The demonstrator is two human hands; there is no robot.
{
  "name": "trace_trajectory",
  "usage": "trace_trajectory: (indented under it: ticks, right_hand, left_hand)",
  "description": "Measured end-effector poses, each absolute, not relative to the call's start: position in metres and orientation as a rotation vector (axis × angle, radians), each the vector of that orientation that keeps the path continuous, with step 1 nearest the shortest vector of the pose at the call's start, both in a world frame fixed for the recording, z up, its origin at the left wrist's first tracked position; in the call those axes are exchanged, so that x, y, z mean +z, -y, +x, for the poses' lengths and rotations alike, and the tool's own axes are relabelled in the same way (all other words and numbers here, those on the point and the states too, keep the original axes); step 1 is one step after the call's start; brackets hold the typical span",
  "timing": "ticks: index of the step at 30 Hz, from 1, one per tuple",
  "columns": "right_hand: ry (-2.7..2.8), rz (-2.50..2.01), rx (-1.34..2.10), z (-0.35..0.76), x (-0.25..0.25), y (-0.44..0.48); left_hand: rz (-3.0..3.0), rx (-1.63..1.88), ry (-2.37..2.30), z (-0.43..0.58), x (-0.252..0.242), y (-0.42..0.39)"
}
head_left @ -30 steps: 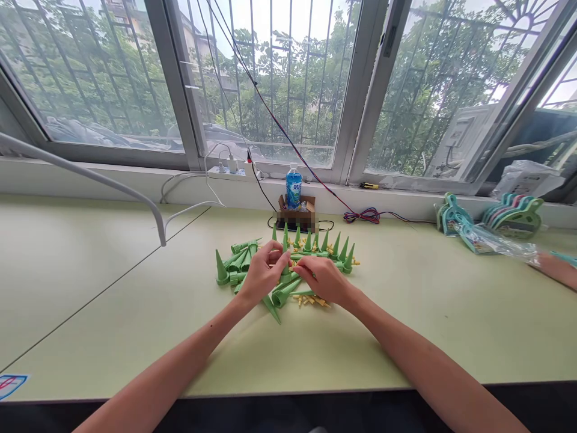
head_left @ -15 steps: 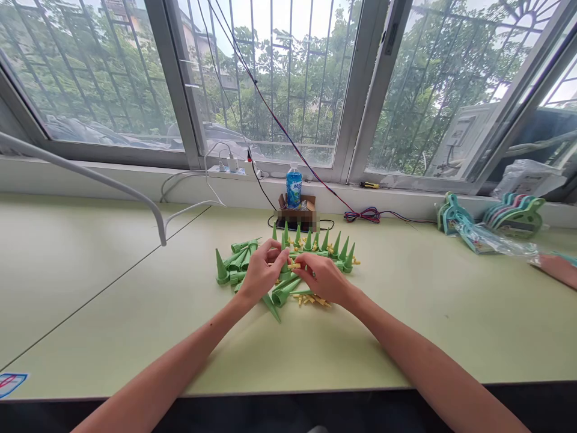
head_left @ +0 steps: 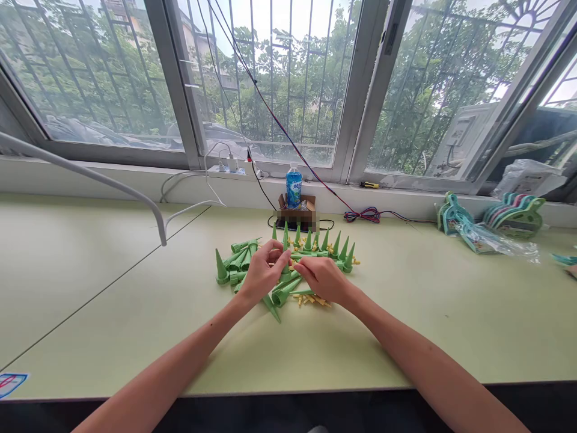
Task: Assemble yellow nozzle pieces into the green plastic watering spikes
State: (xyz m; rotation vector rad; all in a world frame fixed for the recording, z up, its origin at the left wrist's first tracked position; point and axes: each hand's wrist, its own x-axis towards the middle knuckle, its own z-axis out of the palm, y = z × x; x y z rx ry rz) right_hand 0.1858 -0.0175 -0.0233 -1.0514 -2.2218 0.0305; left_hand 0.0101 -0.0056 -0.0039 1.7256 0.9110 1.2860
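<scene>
My left hand (head_left: 260,275) is closed around an upright green plastic watering spike (head_left: 285,273), its tip rising above the fingers. Against the side of that spike, my right hand (head_left: 325,278) pinches a small yellow valve (head_left: 292,263), now mostly covered by the fingertips. Loose green spikes (head_left: 280,294) lie under and between the hands. A small pile of yellow valves (head_left: 311,299) rests just below my right hand. Behind the hands several spikes (head_left: 349,260) stand point up, some with yellow pieces at their sides.
A blue bottle (head_left: 294,187) stands in a small cardboard box (head_left: 308,207) at the back. Bundled cable (head_left: 367,214) lies right of it. Toy-like plastic dustpans (head_left: 514,218) and clear wrapping sit at the far right, where part of another person's hand (head_left: 571,270) shows.
My right hand has brought the yellow valve left against the spike, and less of it shows. The other person's hand has drawn back toward the right edge.
</scene>
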Motion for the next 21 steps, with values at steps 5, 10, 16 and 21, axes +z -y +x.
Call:
trace_trajectory:
  ticks: [5, 10, 16, 21]
  right_hand:
    - [2.184, -1.085, 0.057, 0.1852, -0.0223, 0.0184]
    - [2.152, -1.022, 0.158, 0.1846, -0.0210, 0.0215]
    - [2.200, -0.983, 0.097, 0.1854, -0.0229, 0.0195]
    - [2.226, -1.022, 0.060, 0.1863, -0.0226, 0.0183]
  left_hand:
    - [1.715, 1.299, -0.917, 0.0100, -0.0034, 0.0051]
    - [1.717, 1.308, -0.924, 0.0093, -0.0032, 0.0046]
    - [1.722, 1.273, -0.893, 0.0096, -0.0023, 0.0067]
    - [1.727, 1.271, -0.887, 0.0096, -0.0034, 0.0067]
